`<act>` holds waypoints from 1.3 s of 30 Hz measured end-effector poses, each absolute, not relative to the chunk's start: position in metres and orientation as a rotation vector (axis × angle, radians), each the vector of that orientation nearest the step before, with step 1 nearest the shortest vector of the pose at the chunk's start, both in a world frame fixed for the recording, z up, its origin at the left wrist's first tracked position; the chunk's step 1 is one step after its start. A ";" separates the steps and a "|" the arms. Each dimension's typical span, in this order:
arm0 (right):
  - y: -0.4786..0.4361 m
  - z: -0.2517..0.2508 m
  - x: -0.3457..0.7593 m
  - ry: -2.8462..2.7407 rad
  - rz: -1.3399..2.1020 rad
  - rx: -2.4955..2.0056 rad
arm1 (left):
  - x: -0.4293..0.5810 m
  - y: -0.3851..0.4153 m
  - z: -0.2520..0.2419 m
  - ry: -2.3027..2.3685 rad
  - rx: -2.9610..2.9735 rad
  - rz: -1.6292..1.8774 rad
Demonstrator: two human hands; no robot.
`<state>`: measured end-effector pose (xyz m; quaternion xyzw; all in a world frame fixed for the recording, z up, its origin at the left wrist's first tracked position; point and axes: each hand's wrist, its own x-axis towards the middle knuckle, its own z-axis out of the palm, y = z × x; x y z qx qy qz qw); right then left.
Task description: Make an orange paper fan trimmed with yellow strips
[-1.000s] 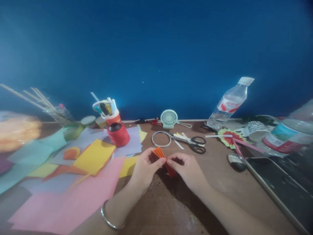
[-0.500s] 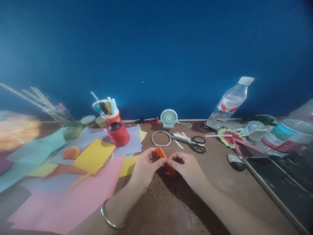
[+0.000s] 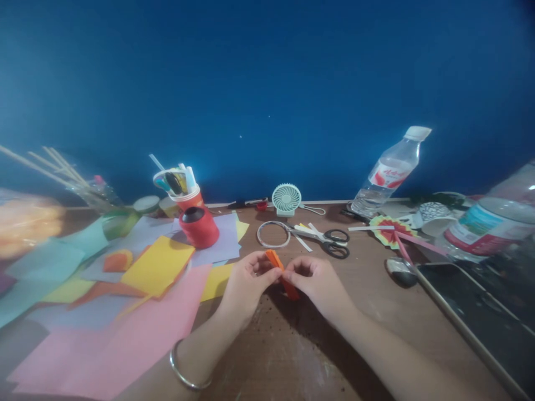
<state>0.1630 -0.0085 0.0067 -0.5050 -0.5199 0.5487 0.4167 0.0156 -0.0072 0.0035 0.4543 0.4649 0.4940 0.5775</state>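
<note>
Both my hands meet at the middle of the brown table (image 3: 292,356) and pinch a small pleated strip of orange paper (image 3: 276,260). My left hand (image 3: 246,284), with a metal bangle on its wrist, grips the strip's upper left end between thumb and fingers. My right hand (image 3: 317,281) pinches the middle, and the strip's lower end sticks out below it. The pleats are pressed close together into a narrow bar.
Loose coloured paper sheets (image 3: 117,323) cover the left of the table. Behind the hands lie black-handled scissors (image 3: 330,242), a white ring (image 3: 273,234), a small fan (image 3: 286,199) and a red pen cup (image 3: 196,220). A water bottle (image 3: 388,172), a paper rosette (image 3: 390,231) and a phone (image 3: 472,312) sit right.
The orange pleats were fanned out at the top a second ago; now they are squeezed together into a narrow strip. The view has shifted slightly.
</note>
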 end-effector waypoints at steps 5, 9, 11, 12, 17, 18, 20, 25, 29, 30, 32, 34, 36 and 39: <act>-0.009 0.008 0.161 -1.303 1.370 -1.279 | 0.016 -0.007 0.003 1.095 1.062 1.168; -0.009 0.009 0.160 -1.312 1.344 -1.299 | 0.016 -0.007 0.003 1.116 1.043 1.178; -0.009 0.009 0.160 -1.318 1.333 -1.311 | 0.017 -0.007 0.004 1.100 0.993 1.187; -0.009 0.009 0.160 -1.322 1.327 -1.315 | 0.018 -0.007 0.004 1.092 0.964 1.188; -0.010 0.010 0.161 -1.347 1.303 -1.324 | 0.021 -0.008 0.011 1.092 0.849 1.220; -0.010 0.010 0.161 -1.346 1.304 -1.326 | 0.022 -0.008 0.012 1.092 0.837 1.230; -0.009 0.009 0.161 -1.336 1.313 -1.318 | 0.023 -0.009 0.014 1.093 0.817 1.240; -0.008 0.002 0.160 -1.322 1.331 -1.267 | 0.023 -0.010 0.015 1.084 0.792 1.234; -0.008 0.000 0.160 -1.339 1.300 -1.267 | 0.022 -0.009 0.015 1.059 0.766 1.244; -0.008 0.000 0.160 -1.360 1.282 -1.276 | 0.022 -0.009 0.015 1.055 0.756 1.253; -0.009 0.002 0.160 -1.414 1.247 -1.286 | 0.021 -0.009 0.015 1.048 0.744 1.268; -0.010 0.003 0.161 -1.457 1.229 -1.279 | 0.021 -0.009 0.015 1.040 0.747 1.270; -0.011 0.004 0.162 -1.469 1.222 -1.266 | 0.020 -0.009 0.014 1.032 0.759 1.265; -0.012 0.005 0.162 -1.488 1.201 -1.279 | 0.020 -0.008 0.012 1.042 0.766 1.284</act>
